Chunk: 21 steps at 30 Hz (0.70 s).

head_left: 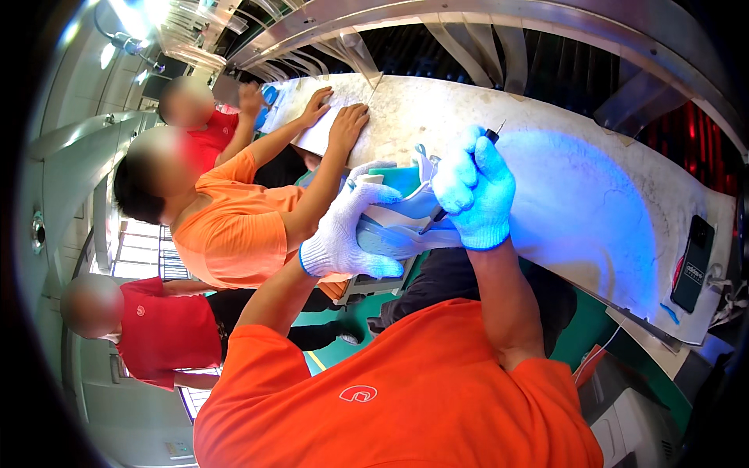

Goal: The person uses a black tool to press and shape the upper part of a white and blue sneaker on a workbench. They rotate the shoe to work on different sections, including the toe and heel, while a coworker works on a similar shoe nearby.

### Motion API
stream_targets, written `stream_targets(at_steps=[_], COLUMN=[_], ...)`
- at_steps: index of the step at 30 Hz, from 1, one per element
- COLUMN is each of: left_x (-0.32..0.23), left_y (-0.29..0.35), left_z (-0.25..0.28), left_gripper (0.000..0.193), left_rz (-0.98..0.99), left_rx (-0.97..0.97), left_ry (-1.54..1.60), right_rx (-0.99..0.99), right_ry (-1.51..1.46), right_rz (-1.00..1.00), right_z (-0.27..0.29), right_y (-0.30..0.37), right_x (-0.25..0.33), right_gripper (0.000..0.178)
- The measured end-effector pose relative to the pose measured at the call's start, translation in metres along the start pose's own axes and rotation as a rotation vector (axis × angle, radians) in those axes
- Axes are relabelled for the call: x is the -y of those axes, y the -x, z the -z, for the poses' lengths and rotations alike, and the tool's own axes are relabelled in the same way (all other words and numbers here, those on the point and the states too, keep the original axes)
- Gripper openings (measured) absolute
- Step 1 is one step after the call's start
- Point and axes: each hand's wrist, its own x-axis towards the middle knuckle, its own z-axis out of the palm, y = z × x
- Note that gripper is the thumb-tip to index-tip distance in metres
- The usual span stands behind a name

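Note:
I hold a pale blue and white shoe (402, 234) above the near edge of the worktable. My left hand (351, 226), in a white knit glove with a blue cuff, is closed around one end of it, thumb along the sole side. My right hand (477, 191), gloved alike and lit blue, is closed on a slim black tool (492, 136). A thin pointed tip sticks out of the tool above the fingers. The right knuckles are close against the shoe's upper; whether they touch it cannot be made out.
Blue light falls on the worktable (569, 195) to the right. A black phone (693, 264) lies at its right end. To the left, a person in orange (238, 226) rests both hands on the table; people in red are beyond and behind. A metal frame (437, 15) spans the far side.

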Motion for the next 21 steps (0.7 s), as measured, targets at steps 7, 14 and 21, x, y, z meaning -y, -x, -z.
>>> stream_targets(at_steps=[7,14,21], left_x=[-0.007,-0.014,-0.020], left_y=[0.004,0.003,0.001], left_z=[-0.003,-0.012,-0.017], left_gripper=[0.098,0.078,0.067], left_rz=[0.113,0.452,0.550], left_rx=[-0.036,-0.151,-0.203], left_ry=[0.053,0.287,0.258], right_rx=[-0.252,-0.347,-0.480], right_ry=[0.189,0.279,0.429], right_rz=[0.051,0.083,0.185], right_z=[-0.019,-0.021,-0.024], right_y=[0.000,0.000,0.008], right_x=[-0.004,-0.009,-0.014], right_gripper=[0.025,0.030,0.029])
